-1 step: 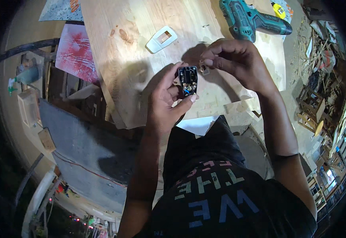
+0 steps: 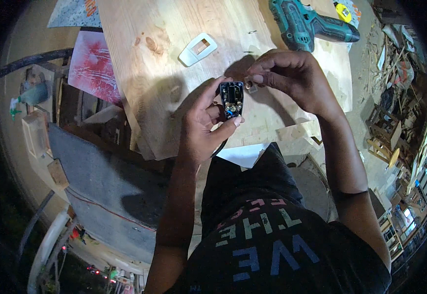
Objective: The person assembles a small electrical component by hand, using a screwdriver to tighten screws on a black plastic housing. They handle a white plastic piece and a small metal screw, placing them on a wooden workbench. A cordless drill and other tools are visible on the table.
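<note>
My left hand is closed around a small black electrical housing, held upright above the table. Its front is uncovered, showing brass-coloured contacts and a short blue wire near the lower end. A dark cord appears to run down from it, partly hidden by my thumb. Just to its right, my right hand pinches a small clear-and-copper-coloured piece between thumb and fingertips, apart from the housing. On the table beyond lies a white cover with a rectangular cutout. Two tiny metal bits, perhaps screws, lie near my right fingers.
The pale wooden tabletop spreads under both hands. A teal and black cordless drill lies at the far right, with a yellow tape measure beyond it. To the left stand a dark grey panel and a spray bottle. Wood scraps litter the right side.
</note>
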A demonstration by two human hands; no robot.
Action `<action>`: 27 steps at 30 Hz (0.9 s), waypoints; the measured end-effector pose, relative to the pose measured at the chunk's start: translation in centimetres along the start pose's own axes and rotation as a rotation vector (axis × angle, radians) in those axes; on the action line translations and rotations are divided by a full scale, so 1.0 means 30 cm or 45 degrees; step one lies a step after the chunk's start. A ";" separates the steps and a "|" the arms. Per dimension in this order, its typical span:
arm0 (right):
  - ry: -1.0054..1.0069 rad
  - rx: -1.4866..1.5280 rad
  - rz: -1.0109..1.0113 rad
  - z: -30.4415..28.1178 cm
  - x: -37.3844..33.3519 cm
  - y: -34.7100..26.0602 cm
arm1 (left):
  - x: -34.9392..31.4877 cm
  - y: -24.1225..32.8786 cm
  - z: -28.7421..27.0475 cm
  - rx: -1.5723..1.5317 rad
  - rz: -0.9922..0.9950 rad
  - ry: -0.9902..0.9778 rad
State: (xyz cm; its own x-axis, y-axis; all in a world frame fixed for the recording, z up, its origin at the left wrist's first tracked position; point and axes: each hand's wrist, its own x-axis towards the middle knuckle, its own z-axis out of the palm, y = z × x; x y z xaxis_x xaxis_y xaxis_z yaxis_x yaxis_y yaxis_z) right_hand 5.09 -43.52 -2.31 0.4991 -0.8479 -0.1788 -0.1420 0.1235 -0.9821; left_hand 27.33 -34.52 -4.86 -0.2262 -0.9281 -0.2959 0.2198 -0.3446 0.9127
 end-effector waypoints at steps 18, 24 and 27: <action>-0.016 -0.140 -0.100 0.022 0.014 -0.057 | 0.020 0.036 -0.030 0.132 -0.165 -0.097; -0.025 -0.313 -0.224 0.048 0.032 -0.053 | 0.025 0.043 -0.008 0.032 -0.089 -0.023; -0.033 -0.294 -0.195 0.063 0.039 -0.049 | 0.022 0.042 -0.016 0.088 -0.121 -0.071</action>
State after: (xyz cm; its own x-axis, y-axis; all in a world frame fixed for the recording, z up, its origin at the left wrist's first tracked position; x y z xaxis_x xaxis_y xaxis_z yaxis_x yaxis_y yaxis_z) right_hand 7.50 -43.73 -1.19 0.5511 -0.8338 -0.0335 -0.2524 -0.1283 -0.9591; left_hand 27.92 -35.65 -4.04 -0.2954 -0.8818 -0.3677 0.1297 -0.4184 0.8990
